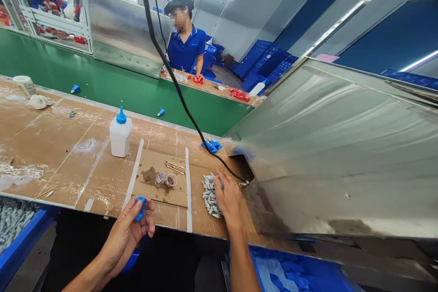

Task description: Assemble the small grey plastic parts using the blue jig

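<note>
Bench (58, 164) before you, your left hand (125, 237) holds a blue part (140, 209), your right hand (231, 200) rests apart on gray parts (209, 196) kept within reach.

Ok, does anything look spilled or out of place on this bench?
Yes: a brown stain has soaked into the cardboard sheet beside the small clear rings, and dried white smears streak the bench at left; both look like spills.

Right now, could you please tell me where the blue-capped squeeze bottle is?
In the head view, the squeeze bottle stands on the bench, left of the cardboard sheet and beyond the left hand.
</note>
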The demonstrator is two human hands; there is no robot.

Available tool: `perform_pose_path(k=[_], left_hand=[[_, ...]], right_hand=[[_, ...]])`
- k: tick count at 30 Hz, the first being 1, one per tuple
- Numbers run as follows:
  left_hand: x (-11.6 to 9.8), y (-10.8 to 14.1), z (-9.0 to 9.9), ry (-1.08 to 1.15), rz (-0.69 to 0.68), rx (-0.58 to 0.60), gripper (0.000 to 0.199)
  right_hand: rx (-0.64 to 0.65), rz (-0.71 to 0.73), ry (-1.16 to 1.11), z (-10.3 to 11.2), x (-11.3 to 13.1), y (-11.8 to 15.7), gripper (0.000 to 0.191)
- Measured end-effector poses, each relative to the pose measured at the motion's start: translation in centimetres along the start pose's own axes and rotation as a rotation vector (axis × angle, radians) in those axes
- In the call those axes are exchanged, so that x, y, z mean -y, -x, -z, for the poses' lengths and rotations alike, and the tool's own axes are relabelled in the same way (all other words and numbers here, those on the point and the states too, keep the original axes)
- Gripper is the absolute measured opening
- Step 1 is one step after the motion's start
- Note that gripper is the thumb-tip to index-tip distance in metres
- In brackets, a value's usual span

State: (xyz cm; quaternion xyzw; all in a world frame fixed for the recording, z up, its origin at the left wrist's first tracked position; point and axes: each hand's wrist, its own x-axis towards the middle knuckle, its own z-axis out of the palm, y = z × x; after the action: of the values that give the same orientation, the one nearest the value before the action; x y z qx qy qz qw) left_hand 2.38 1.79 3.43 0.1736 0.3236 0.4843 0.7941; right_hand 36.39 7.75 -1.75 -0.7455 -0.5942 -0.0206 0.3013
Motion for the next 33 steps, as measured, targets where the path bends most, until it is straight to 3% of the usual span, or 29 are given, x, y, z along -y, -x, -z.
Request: perform_pose_path(k=[3, 9, 16, 20, 22, 24, 27, 33], left_hand=[[-0.1, 0.1, -0.1, -0.020, 0.026, 0.024, 0.030], [0.9, -0.7, 1.7, -0.303, -0.026, 0.013, 0.049], [0.9, -0.4, 1.9, -0.368, -0.052, 0.064, 0.051], [0.0, 0.0, 1.9, -0.293, -0.063, 0.155, 0.047], [-0.5, 0.0, 2.0, -0.290, -0.074, 0.179, 0.045], [-0.8, 0.0, 2.2, -0.316, -0.078, 0.160, 0.043], [-0.9, -0.1, 2.6, -0.342, -0.074, 0.117, 0.042], [-0.9, -0.6, 3.0, -0.382, -0.125, -0.004, 0.042]], right_hand=[[0.095, 0.035, -0.034, -1.0, -1.2, -0.5, 0.060], [0.130, 0.122, -0.122, -0.9, 0.5, -0.1, 0.048], [0.086, 0.127, -0.206, -0.5, 1.5, -0.5, 0.050], [-0.056, 0.152, -0.273, 1.0, 3.3, 0.1, 0.042], [-0.144, 0.062, -0.385, 1.9, 4.7, 0.8, 0.036], [-0.142, -0.104, -0.563, 2.6, 6.2, 1.6, 0.034], [-0.001, -0.292, -0.791, 3.0, 8.5, 3.0, 0.037], [0.170, -0.423, -1.144, 2.9, 12.3, 4.7, 0.038]])
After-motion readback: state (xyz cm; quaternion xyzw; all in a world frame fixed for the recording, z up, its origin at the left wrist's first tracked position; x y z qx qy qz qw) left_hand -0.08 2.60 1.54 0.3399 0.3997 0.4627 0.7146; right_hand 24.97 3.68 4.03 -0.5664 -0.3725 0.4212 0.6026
